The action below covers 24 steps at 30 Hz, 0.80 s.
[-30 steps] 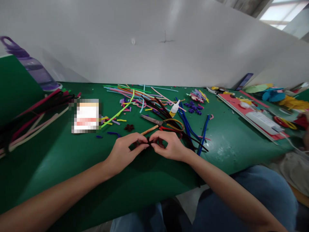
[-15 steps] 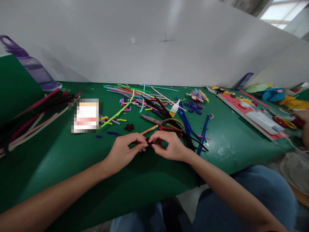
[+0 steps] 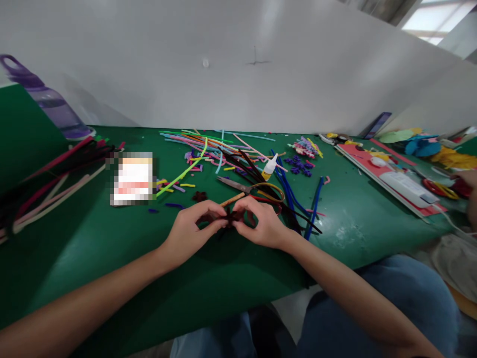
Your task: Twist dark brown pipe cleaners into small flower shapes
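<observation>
Between my fingertips is a small dark brown pipe-cleaner flower [image 3: 230, 217], partly covered by the fingers. My left hand [image 3: 199, 221] pinches its left side, and my right hand [image 3: 261, 221] pinches its right side. Just beyond my left hand a second dark brown pipe-cleaner flower [image 3: 199, 196] lies on the green table [image 3: 231, 278]. A thin tan stick [image 3: 233, 200] and a pair of open scissors [image 3: 246, 188] lie behind my hands. A small white glue bottle [image 3: 270, 168] stands among dark brown pipe cleaners [image 3: 257, 171] and blue pipe cleaners [image 3: 288, 194].
Coloured pipe cleaners [image 3: 186, 139] and cut pieces lie toward the white wall [image 3: 149, 74]. Purple pipe-cleaner shapes [image 3: 299, 165] sit farther right. A white power strip [image 3: 408, 189] rests on a red board. At left are a purple bottle [image 3: 59, 109] and another pipe-cleaner bundle [image 3: 48, 199]. Another person's hand [image 3: 465, 179] shows at right.
The brown flower between my fingers has turned, and more of its petals show. My right hand has shifted slightly up and left; other things stay in place.
</observation>
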### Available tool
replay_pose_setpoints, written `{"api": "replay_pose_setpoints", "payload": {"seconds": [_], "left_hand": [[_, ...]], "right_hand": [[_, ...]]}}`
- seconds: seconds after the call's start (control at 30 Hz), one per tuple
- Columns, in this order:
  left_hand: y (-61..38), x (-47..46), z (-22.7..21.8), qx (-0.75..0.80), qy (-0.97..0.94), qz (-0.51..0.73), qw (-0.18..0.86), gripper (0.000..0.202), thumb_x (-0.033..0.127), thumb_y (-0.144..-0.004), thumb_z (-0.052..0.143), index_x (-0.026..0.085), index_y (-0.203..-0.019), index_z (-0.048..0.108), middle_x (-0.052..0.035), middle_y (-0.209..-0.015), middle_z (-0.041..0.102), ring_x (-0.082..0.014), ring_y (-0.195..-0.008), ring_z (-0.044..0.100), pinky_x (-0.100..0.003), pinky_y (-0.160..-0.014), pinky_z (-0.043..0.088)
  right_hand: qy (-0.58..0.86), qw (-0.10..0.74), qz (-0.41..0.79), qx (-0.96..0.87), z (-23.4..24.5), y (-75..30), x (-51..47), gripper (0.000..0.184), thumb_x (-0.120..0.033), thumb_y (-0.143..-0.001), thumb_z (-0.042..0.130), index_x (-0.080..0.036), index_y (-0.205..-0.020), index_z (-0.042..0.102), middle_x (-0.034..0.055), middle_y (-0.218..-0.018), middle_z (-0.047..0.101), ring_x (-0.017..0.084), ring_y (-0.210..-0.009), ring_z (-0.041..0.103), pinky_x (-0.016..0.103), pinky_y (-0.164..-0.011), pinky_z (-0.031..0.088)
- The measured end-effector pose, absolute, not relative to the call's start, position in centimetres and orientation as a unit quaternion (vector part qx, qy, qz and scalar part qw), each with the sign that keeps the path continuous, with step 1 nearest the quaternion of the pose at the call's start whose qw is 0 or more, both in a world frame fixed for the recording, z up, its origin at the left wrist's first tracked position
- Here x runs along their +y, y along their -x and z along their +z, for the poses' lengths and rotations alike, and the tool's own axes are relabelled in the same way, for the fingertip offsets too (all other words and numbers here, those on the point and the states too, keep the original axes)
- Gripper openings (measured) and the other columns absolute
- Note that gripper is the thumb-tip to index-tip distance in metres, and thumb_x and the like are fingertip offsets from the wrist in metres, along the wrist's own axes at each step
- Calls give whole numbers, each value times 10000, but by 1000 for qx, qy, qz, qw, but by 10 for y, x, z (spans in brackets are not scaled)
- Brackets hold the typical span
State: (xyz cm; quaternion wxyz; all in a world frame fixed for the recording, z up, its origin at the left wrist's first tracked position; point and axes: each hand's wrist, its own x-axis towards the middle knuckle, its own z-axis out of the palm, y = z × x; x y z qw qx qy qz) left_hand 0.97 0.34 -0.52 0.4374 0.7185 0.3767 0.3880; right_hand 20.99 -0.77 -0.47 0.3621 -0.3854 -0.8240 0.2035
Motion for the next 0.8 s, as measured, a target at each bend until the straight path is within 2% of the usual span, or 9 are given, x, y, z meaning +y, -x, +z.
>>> {"api": "replay_pose_setpoints", "payload": {"seconds": [0.17,0.4,0.63,0.8], "left_hand": [[-9,2,-5,371,-721,392,435,159,232,-789,641,178,-926,580,-25,-879,643,-155,-782,638,-269,-721,534],[-10,1,-3,352,-716,405,446,274,242,-774,669,185,-993,515,-29,-903,630,-167,-847,628,-246,-680,527],[-10,2,-3,353,-728,383,446,194,225,-806,627,192,-974,535,-21,-901,635,-162,-845,638,-260,-724,525],[-10,2,-5,346,-745,374,430,156,189,-800,611,180,-949,562,-21,-862,615,-149,-770,626,-256,-681,522]], "right_hand": [[384,363,200,-825,-4,-210,-9,188,-197,-779,579,-218,-936,478,-8,-781,569,123,-653,560,228,-583,427],[391,351,186,-830,-6,-210,-8,165,-244,-782,613,-213,-860,471,-8,-783,579,125,-661,557,224,-592,407],[356,351,221,-837,-3,-209,-7,159,-227,-779,647,-203,-824,496,2,-800,593,129,-712,569,233,-657,426],[374,369,272,-806,4,-209,-8,182,-282,-786,652,-189,-863,516,4,-775,570,106,-622,530,194,-509,401]]}}
